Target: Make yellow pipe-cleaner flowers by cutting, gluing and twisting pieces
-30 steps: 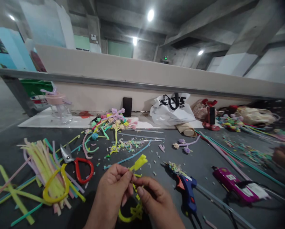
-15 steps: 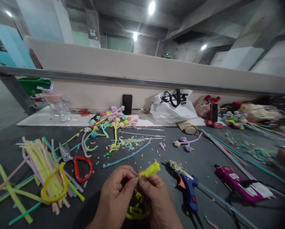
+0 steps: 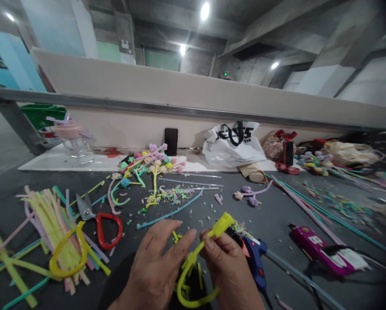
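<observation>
Head view: the right hand [image 3: 230, 265] pinches the yellow fuzzy craft stem [image 3: 222, 225] between thumb and fingers, its thick bunched tip jutting above the fingertips and its thin part curving down through the space between the hands into a loop below. The left hand [image 3: 157, 262] is open beside the stem, fingers loosely curled and thumb apart from the forefinger; whether it touches the stem is unclear. On the dark grey tabletop [image 3: 277, 211], red-and-yellow-handled metal scissors [image 3: 85, 209] lie left of the hands, and a blue plastic glue gun [image 3: 256, 255] lies just beside the right hand.
</observation>
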`<state>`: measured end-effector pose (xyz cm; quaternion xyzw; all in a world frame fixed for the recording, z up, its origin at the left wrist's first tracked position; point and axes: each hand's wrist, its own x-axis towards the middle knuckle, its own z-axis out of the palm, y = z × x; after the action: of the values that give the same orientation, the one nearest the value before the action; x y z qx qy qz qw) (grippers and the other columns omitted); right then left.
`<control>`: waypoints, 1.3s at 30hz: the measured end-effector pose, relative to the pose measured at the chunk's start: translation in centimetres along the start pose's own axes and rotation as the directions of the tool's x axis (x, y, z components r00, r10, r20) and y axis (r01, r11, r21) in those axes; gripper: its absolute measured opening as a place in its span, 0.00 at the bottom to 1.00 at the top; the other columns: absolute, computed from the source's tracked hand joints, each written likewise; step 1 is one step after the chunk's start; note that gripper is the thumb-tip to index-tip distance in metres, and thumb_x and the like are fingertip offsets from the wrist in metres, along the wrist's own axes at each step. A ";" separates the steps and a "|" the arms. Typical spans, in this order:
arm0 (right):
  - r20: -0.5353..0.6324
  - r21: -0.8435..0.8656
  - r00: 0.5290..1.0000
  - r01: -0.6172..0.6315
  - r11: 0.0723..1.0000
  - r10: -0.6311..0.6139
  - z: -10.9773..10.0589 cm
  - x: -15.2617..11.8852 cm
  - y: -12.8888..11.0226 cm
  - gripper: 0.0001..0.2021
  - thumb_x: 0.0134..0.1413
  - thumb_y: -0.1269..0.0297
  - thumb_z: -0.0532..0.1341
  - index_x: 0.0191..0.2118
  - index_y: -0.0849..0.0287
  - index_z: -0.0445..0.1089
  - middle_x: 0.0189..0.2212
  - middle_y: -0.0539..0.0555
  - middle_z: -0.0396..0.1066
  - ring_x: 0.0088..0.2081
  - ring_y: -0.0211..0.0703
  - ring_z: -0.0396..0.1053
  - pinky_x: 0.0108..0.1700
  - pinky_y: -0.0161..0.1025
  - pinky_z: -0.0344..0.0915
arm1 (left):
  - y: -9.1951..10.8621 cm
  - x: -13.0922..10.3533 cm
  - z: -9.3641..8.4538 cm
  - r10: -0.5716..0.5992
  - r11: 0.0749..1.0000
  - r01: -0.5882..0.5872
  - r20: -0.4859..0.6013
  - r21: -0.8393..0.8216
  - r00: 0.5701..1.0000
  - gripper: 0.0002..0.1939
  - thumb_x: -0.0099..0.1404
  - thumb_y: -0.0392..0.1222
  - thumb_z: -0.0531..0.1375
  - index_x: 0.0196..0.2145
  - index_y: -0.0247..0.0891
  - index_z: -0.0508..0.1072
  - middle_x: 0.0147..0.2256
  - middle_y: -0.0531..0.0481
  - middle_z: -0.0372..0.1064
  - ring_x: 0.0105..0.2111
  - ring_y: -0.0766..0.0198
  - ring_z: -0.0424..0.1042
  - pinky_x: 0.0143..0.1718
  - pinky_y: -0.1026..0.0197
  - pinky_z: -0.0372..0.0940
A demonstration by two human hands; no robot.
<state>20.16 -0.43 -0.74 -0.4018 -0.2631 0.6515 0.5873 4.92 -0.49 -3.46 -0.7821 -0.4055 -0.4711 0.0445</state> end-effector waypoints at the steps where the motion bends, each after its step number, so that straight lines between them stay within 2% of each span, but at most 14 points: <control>1: 0.005 0.003 1.000 -0.005 1.000 0.005 0.1 -0.1 0.0 0.10 0.33 0.65 0.70 0.27 0.60 0.73 0.23 0.49 0.71 0.27 0.36 0.66 0.31 0.31 0.63 | -0.2 -0.1 0.0 0.011 1.000 -0.012 0.025 0.016 1.000 0.29 0.57 0.29 0.55 0.55 0.50 0.59 0.48 0.46 0.63 0.50 0.58 0.60 0.49 0.56 0.60; 9: 0.023 -0.016 1.000 -0.004 1.000 0.005 0.0 -0.2 0.0 0.09 0.34 0.64 0.70 0.26 0.59 0.73 0.22 0.49 0.70 0.27 0.36 0.66 0.31 0.30 0.62 | -0.6 -0.3 0.2 0.016 0.999 -0.019 0.072 0.044 0.997 0.30 0.58 0.28 0.53 0.56 0.49 0.58 0.48 0.44 0.62 0.50 0.57 0.60 0.48 0.55 0.60; 14: -0.012 -0.023 1.000 0.012 1.000 -0.012 -0.6 -0.1 0.1 0.09 0.32 0.65 0.71 0.25 0.60 0.73 0.23 0.49 0.70 0.26 0.34 0.65 0.32 0.29 0.62 | -0.7 -0.4 0.3 0.024 0.996 -0.032 0.092 0.079 0.995 0.29 0.57 0.26 0.52 0.54 0.47 0.61 0.47 0.44 0.62 0.50 0.58 0.59 0.52 0.52 0.56; 20: 0.013 -0.098 0.997 0.073 0.992 -0.072 -1.8 -0.7 -0.1 0.09 0.34 0.63 0.70 0.25 0.59 0.74 0.22 0.48 0.68 0.26 0.33 0.63 0.31 0.29 0.59 | -0.2 0.0 0.2 0.003 0.991 -0.022 0.144 0.136 0.990 0.25 0.57 0.27 0.52 0.51 0.46 0.65 0.47 0.45 0.62 0.50 0.57 0.59 0.55 0.46 0.50; 22: 0.060 -0.158 0.988 0.152 0.976 -0.144 -2.2 -1.3 -0.3 0.08 0.35 0.62 0.70 0.25 0.58 0.74 0.25 0.50 0.70 0.29 0.36 0.64 0.33 0.31 0.60 | 0.0 -0.1 0.3 -0.024 0.990 -0.002 0.179 0.144 0.984 0.25 0.57 0.27 0.51 0.50 0.47 0.66 0.48 0.45 0.61 0.52 0.56 0.58 0.55 0.45 0.50; 24: 0.179 -0.188 0.968 0.211 0.959 -0.178 -2.2 -1.9 -0.4 0.08 0.37 0.61 0.69 0.26 0.57 0.74 0.31 0.52 0.72 0.32 0.39 0.65 0.35 0.34 0.60 | 0.0 -0.3 0.6 -0.039 0.992 0.014 0.202 0.125 0.979 0.25 0.57 0.27 0.51 0.49 0.47 0.66 0.49 0.45 0.60 0.53 0.56 0.56 0.54 0.44 0.50; 26: 0.306 -0.185 0.941 0.211 0.960 -0.148 -1.8 -2.6 -0.2 0.07 0.39 0.59 0.67 0.27 0.55 0.73 0.35 0.53 0.72 0.34 0.42 0.66 0.37 0.38 0.61 | -0.2 -0.6 0.9 -0.029 0.996 0.012 0.189 0.086 0.981 0.23 0.57 0.29 0.52 0.49 0.48 0.66 0.50 0.44 0.59 0.53 0.55 0.56 0.54 0.45 0.50; 28: 0.376 -0.145 0.918 0.190 0.971 -0.123 -1.1 -3.0 0.3 0.08 0.39 0.57 0.67 0.26 0.55 0.72 0.33 0.53 0.72 0.33 0.43 0.67 0.40 0.41 0.60 | -0.4 -1.0 1.3 -0.008 0.999 0.001 0.156 0.049 0.988 0.22 0.58 0.33 0.54 0.50 0.48 0.65 0.51 0.45 0.59 0.53 0.55 0.56 0.54 0.45 0.50; 32: 0.419 -0.015 0.902 0.126 0.992 -0.108 0.7 -3.3 1.7 0.13 0.37 0.54 0.67 0.31 0.54 0.73 0.32 0.53 0.71 0.34 0.43 0.67 0.42 0.42 0.59 | -0.3 -1.4 1.9 -0.093 0.995 0.096 0.168 -0.011 0.981 0.21 0.56 0.42 0.58 0.49 0.51 0.67 0.49 0.47 0.62 0.51 0.54 0.59 0.56 0.47 0.47; 35: 0.432 -0.018 0.899 0.097 0.995 -0.080 1.4 -3.1 2.5 0.19 0.37 0.52 0.66 0.38 0.55 0.73 0.31 0.54 0.70 0.32 0.42 0.67 0.40 0.41 0.60 | 0.2 -1.3 2.2 -0.188 0.979 0.196 0.123 -0.050 0.974 0.18 0.56 0.44 0.58 0.46 0.53 0.69 0.49 0.49 0.64 0.50 0.55 0.60 0.55 0.47 0.48; 37: 0.412 -0.037 0.909 0.079 0.996 -0.057 1.6 -3.0 2.7 0.19 0.38 0.52 0.66 0.38 0.55 0.73 0.30 0.54 0.70 0.31 0.41 0.67 0.39 0.40 0.61 | 0.3 -1.2 2.4 -0.207 0.976 0.210 0.064 -0.057 0.976 0.16 0.56 0.44 0.58 0.44 0.54 0.70 0.48 0.49 0.65 0.49 0.56 0.61 0.55 0.48 0.49; 39: 0.378 -0.034 0.925 0.058 0.998 -0.041 1.6 -2.9 2.7 0.18 0.38 0.51 0.66 0.37 0.55 0.74 0.32 0.54 0.71 0.33 0.42 0.67 0.39 0.39 0.61 | 0.1 -1.1 2.5 -0.181 0.980 0.186 0.069 -0.067 0.981 0.16 0.56 0.43 0.59 0.44 0.55 0.71 0.48 0.50 0.65 0.49 0.56 0.62 0.54 0.49 0.50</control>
<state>17.27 -3.54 -1.48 -0.2753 -0.3955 0.6956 0.5329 6.45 -0.08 -5.65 -0.7569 -0.4594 -0.4631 -0.0405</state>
